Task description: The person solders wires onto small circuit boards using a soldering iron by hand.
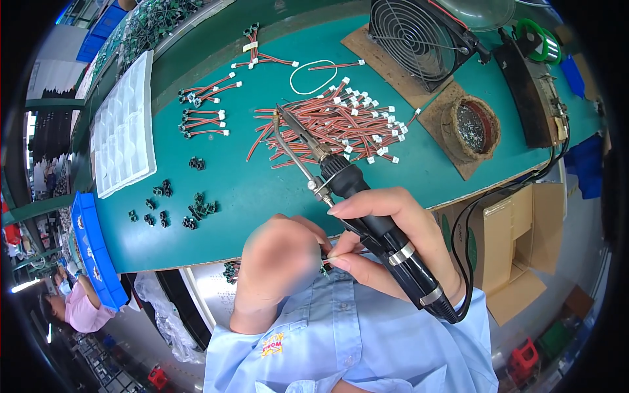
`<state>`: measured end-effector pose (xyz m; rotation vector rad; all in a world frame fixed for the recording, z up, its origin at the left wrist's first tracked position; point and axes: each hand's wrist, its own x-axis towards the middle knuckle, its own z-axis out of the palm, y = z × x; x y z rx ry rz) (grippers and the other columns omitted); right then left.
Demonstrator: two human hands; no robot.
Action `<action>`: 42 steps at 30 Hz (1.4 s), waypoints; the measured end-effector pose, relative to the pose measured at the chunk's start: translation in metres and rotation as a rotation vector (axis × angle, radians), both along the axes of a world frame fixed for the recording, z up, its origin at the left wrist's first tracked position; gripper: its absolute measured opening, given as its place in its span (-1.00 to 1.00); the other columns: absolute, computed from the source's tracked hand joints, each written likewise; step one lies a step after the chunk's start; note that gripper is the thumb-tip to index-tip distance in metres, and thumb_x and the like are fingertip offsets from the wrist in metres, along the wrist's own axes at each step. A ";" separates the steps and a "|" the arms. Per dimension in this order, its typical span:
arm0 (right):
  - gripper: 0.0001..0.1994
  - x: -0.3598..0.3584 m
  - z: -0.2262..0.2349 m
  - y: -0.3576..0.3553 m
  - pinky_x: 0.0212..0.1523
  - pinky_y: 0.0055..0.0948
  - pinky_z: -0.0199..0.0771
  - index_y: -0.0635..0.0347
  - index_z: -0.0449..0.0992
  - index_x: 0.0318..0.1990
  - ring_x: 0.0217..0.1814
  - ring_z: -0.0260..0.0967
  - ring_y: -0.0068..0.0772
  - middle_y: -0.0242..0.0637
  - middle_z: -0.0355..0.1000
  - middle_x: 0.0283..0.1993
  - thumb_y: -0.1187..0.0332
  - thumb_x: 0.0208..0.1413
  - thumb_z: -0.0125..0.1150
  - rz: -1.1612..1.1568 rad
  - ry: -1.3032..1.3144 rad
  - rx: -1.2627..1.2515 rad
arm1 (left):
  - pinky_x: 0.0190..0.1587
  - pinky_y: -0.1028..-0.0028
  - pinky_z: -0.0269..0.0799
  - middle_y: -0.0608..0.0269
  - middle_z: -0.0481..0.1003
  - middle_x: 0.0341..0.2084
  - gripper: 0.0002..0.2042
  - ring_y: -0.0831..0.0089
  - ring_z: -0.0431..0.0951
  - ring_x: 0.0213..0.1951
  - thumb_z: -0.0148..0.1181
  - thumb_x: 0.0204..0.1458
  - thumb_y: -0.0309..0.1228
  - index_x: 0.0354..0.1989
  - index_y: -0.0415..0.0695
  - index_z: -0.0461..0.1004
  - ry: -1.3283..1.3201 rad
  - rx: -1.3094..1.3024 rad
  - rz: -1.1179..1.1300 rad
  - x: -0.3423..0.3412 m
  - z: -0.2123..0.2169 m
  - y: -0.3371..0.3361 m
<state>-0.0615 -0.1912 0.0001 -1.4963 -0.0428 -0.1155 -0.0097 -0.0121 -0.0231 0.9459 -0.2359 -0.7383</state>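
Note:
My right hand [400, 242] is wrapped round a black soldering iron [344, 175] with a metal solder-feed tube along its side. The iron's tip points away from me, over a pile of red-and-black wire leads [321, 128] with white connectors. My right thumb and fingertip also pinch a thin wire end beside my left hand. My left hand [278, 255], partly blurred, is closed close to my chest at the table's near edge. A small dark part [324, 257] shows at its fingertips, mostly hidden.
Small green-and-black components [203, 207] and finished-looking wired pieces [205, 122] lie to the left, near a white compartment tray [124, 124]. A blue bin [98, 252] hangs at the left edge. A fan [419, 42], a round pot [475, 128] and a solder spool [538, 40] stand far right.

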 end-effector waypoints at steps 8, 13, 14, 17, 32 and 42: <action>-0.47 0.002 0.002 0.001 -0.41 -0.66 0.39 0.26 0.27 -0.05 -0.45 0.38 -0.54 -0.20 0.40 -0.33 0.71 -0.28 0.24 -0.099 -0.046 -0.163 | -0.11 0.45 0.33 -0.10 0.41 -0.23 -0.84 0.29 0.45 -0.18 -0.05 -0.01 -0.67 -0.25 -0.22 0.22 -0.225 0.093 0.055 -0.001 0.010 -0.005; -0.54 0.008 -0.004 0.006 -0.40 -0.57 0.36 0.21 0.34 -0.05 -0.44 0.34 -0.51 -0.33 0.41 -0.35 0.45 -0.20 0.30 -0.321 0.013 -0.145 | -0.10 0.45 0.34 -0.14 0.42 -0.20 -0.82 0.27 0.46 -0.18 -0.08 -0.01 -0.69 -0.26 -0.19 0.16 -0.150 0.035 0.072 0.007 0.001 -0.004; -0.54 0.007 -0.007 0.006 -0.40 -0.57 0.36 0.21 0.34 -0.05 -0.44 0.34 -0.51 -0.33 0.41 -0.35 0.45 -0.20 0.30 -0.308 0.008 -0.156 | -0.10 0.45 0.34 -0.14 0.42 -0.20 -0.82 0.27 0.46 -0.18 -0.08 -0.01 -0.69 -0.26 -0.19 0.16 -0.152 0.025 0.087 0.008 0.000 -0.003; -0.49 -0.005 -0.019 -0.004 -0.28 -0.49 0.35 0.21 0.33 -0.04 -0.40 0.32 -0.43 -0.34 0.41 -0.37 0.30 -0.21 0.34 -0.454 -0.123 -0.290 | -0.10 0.48 0.34 -0.13 0.42 -0.20 -0.81 0.27 0.46 -0.19 -0.09 -0.02 -0.70 -0.27 -0.19 0.15 -0.125 0.066 0.208 0.011 -0.005 -0.004; -0.67 -0.039 -0.021 0.002 0.00 -0.26 0.10 0.07 0.51 -0.31 -0.49 0.36 -0.48 -0.44 0.42 -0.55 0.27 -0.35 0.37 -0.158 -0.267 -0.640 | -0.17 0.54 0.36 -0.09 0.44 -0.20 -0.81 0.36 0.46 -0.23 -0.06 -0.03 -0.69 -0.29 -0.19 0.13 -0.301 0.205 0.465 0.017 -0.018 -0.010; -0.68 -0.038 -0.021 0.004 -0.01 -0.28 0.12 0.06 0.53 -0.32 -0.50 0.36 -0.49 -0.43 0.43 -0.54 0.30 -0.36 0.37 -0.125 -0.234 -0.630 | -0.23 0.57 0.37 -0.07 0.45 -0.22 -0.81 0.40 0.47 -0.28 -0.04 -0.04 -0.68 -0.31 -0.20 0.13 -0.332 0.232 0.469 0.015 -0.020 -0.011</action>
